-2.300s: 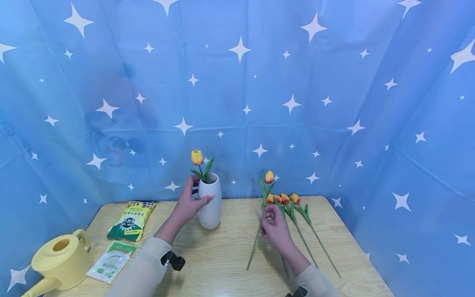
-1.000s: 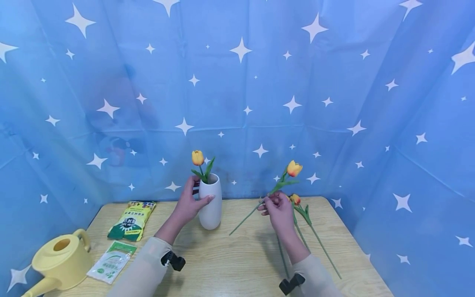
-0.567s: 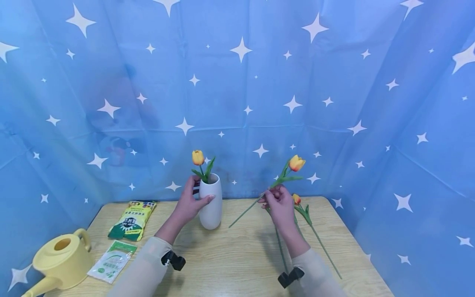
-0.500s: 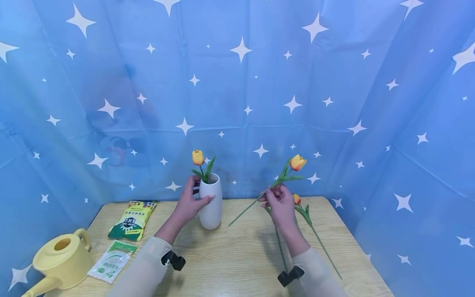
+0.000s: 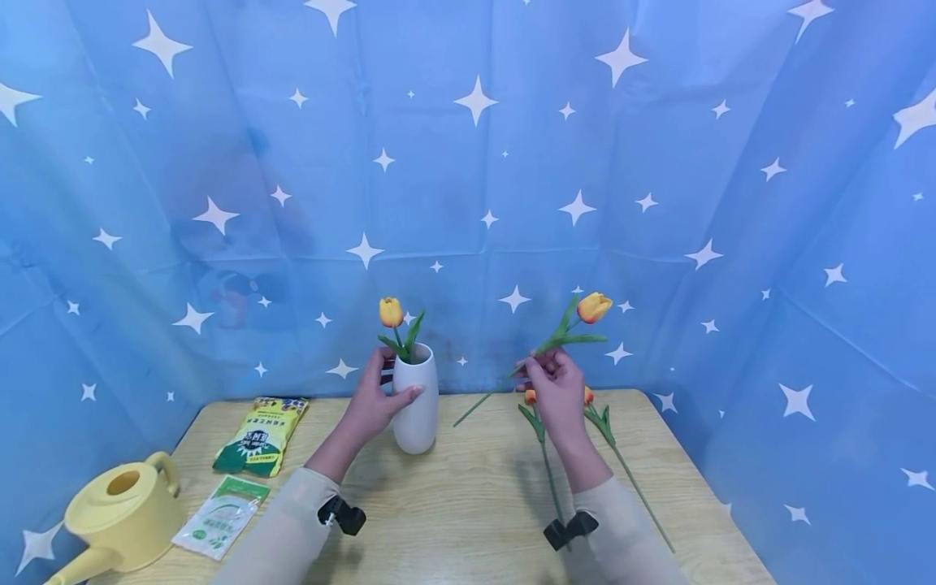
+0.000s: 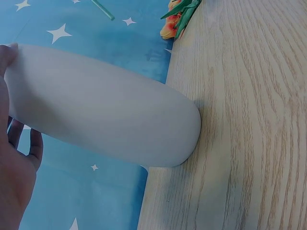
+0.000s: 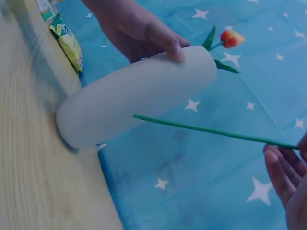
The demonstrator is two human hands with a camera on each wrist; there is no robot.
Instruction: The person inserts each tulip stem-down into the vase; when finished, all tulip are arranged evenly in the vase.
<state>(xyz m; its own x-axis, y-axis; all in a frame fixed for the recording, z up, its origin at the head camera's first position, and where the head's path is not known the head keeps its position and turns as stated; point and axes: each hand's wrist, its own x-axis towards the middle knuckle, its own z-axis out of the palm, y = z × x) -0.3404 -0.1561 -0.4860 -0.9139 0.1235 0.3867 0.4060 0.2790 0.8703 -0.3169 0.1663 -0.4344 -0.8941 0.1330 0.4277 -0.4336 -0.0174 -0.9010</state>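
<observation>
A white vase (image 5: 415,414) stands on the wooden table, one yellow-orange tulip (image 5: 391,313) sticking out of its mouth. My left hand (image 5: 371,406) grips the vase from its left side near the top, thumb across the front. To the right, my right hand (image 5: 561,398) pinches a second tulip (image 5: 595,307) by the stem, above the table. That tulip slants, its bloom up to the right and its stem end down toward the vase. In the right wrist view the bare green stem (image 7: 206,131) overlaps the lower side of the vase (image 7: 129,98).
Under and beside my right forearm lie more tulips, one with its stem (image 5: 550,479) partly hidden, another (image 5: 634,479) farther right. At the left are a yellow-green bag (image 5: 261,435), a white-green packet (image 5: 221,516) and a yellow watering can (image 5: 120,512). A blue starry curtain hangs behind.
My right hand has lifted the tulip from near the others and tilted it, bloom to the right, stem end swung left toward the vase. My left hand and the vase stay put.
</observation>
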